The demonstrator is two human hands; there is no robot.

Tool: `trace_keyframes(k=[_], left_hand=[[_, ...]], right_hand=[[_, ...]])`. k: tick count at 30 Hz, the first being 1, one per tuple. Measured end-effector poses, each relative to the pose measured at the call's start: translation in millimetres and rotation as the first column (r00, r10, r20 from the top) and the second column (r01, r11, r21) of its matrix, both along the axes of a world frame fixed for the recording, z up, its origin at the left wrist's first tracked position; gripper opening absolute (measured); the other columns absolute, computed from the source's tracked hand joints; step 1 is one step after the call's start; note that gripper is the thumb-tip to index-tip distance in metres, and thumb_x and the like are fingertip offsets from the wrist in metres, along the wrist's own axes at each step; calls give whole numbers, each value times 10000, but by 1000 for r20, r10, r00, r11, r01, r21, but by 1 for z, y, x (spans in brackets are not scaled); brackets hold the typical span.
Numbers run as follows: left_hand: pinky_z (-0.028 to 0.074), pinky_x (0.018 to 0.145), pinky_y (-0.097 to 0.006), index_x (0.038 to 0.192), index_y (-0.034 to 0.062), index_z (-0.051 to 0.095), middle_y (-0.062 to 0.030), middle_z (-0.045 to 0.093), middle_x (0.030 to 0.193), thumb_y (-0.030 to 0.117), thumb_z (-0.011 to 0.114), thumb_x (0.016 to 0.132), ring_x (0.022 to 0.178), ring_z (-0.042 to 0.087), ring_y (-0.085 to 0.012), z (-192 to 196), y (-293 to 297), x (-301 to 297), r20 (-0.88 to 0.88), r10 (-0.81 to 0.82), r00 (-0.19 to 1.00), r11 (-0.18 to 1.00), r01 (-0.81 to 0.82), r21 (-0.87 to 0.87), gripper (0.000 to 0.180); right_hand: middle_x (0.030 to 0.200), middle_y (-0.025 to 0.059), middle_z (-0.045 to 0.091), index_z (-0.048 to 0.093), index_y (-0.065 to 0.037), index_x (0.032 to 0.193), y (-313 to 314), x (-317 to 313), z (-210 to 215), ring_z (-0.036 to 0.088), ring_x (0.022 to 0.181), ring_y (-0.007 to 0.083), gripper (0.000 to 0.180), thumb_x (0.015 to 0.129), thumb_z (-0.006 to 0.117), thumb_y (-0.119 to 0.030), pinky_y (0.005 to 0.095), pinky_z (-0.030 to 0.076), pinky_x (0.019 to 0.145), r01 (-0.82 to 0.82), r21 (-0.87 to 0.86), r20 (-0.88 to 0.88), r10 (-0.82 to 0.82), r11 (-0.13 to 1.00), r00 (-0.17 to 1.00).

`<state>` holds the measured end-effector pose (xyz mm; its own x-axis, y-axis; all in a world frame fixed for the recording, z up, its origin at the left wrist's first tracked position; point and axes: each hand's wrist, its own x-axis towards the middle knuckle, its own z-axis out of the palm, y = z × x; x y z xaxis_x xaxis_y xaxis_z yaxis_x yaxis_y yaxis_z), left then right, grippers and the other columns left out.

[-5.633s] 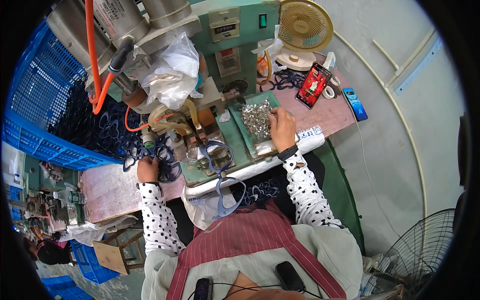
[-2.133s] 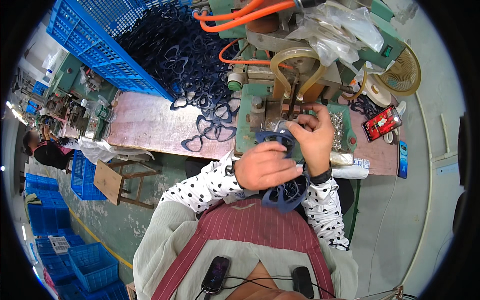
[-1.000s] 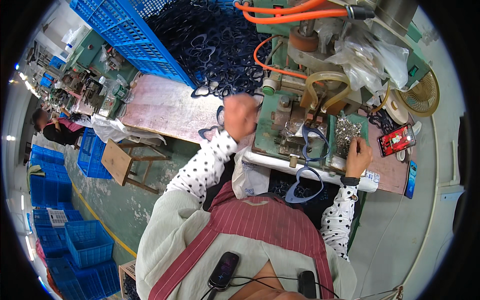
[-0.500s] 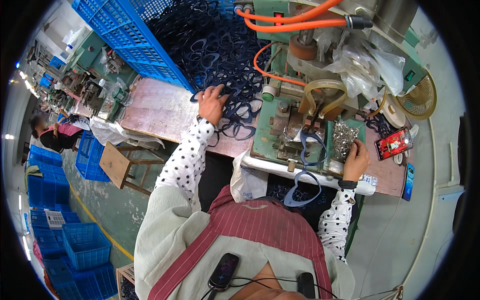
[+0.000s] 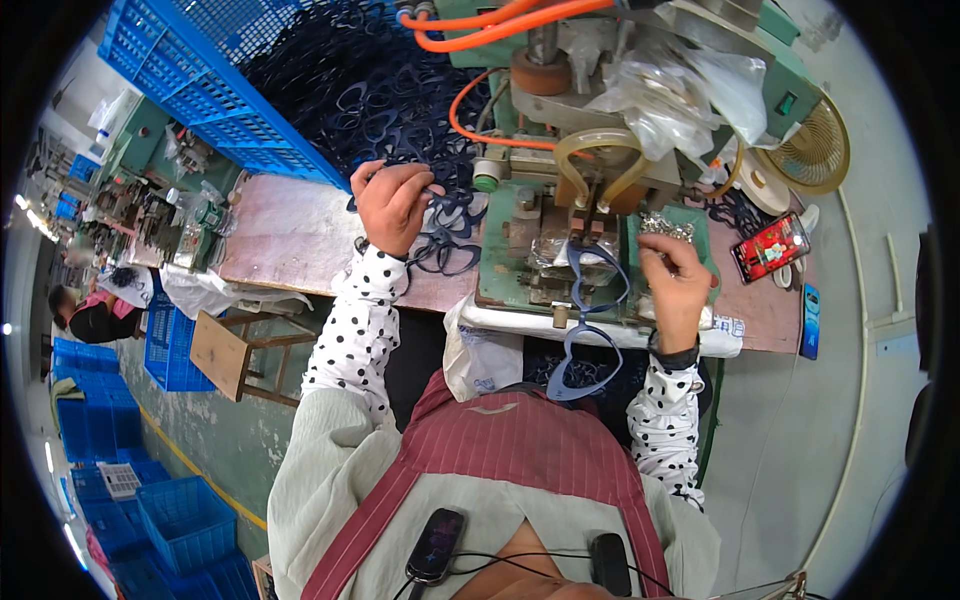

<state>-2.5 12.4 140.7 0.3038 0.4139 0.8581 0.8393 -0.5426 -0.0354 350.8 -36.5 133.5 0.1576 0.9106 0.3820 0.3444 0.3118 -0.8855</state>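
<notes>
A blue glasses frame [image 5: 584, 378] hangs from the green bench press [image 5: 515, 262], its upper rim at the tooling and its lower rim over the front edge. My right hand [image 5: 678, 288] is beside the press, at the tray of small shiny metal parts [image 5: 668, 228]. Its thumb and fingers are bent together; whatever is between them is too small to make out. My left hand [image 5: 393, 208] is at the near edge of a heap of dark blue glasses frames [image 5: 385, 100]. Its fingers are curled in, and what they grip is hidden.
A tilted blue crate [image 5: 225, 90] holds the heap. Orange air hoses [image 5: 510, 22] cross above the press. To the right are a phone [image 5: 770, 247] and a small fan [image 5: 812, 150]. A wooden stool [image 5: 222, 352] and stacked blue crates [image 5: 185, 520] stand left.
My right hand has moved from the outer side of the parts tray toward the press. My left hand has drawn its fingers in at the heap. The whole view has shifted slightly.
</notes>
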Motion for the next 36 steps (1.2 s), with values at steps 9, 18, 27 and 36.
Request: trace_keyframes(k=[9, 18, 27, 36], left_hand=[[445, 660, -303, 966, 154, 624, -1, 696, 938, 450, 605, 924, 790, 593, -117, -51, 28, -67, 777, 627, -45, 491, 798, -350, 300], [441, 533, -285, 853, 97, 639, -52, 669, 760, 306, 590, 948, 641, 602, -165, -57, 48, -93, 839, 454, -300, 704, 698, -131, 235], [442, 542, -280, 896, 54, 677, -62, 663, 799, 79, 620, 834, 589, 560, -161, 62, -34, 38, 330, -271, 904, 959, 283, 12, 88], [452, 582, -389, 875, 73, 637, -99, 617, 746, 3, 720, 719, 688, 595, -306, 61, -25, 93, 328, -214, 920, 933, 292, -212, 190]], right_hand=[[817, 35, 689, 595, -15, 1071, -3, -39, 30, 500, 645, 59, 362, 734, 723, -45, 225, 419, 602, -125, -153, -78, 114, 980, 990], [851, 64, 665, 437, 32, 1148, 2, -62, 30, 490, 659, 46, 498, 745, 726, -18, 204, 394, 577, -241, -138, -368, 177, 961, 913], [840, 55, 666, 435, 40, 1149, 2, -62, 26, 456, 646, 49, 513, 737, 730, -42, 209, 381, 578, -192, -136, -323, 140, 972, 936], [809, 113, 681, 451, 41, 1162, -4, -58, 43, 491, 579, 114, 535, 715, 725, -67, 262, 427, 573, 16, -148, -3, -17, 989, 1000]])
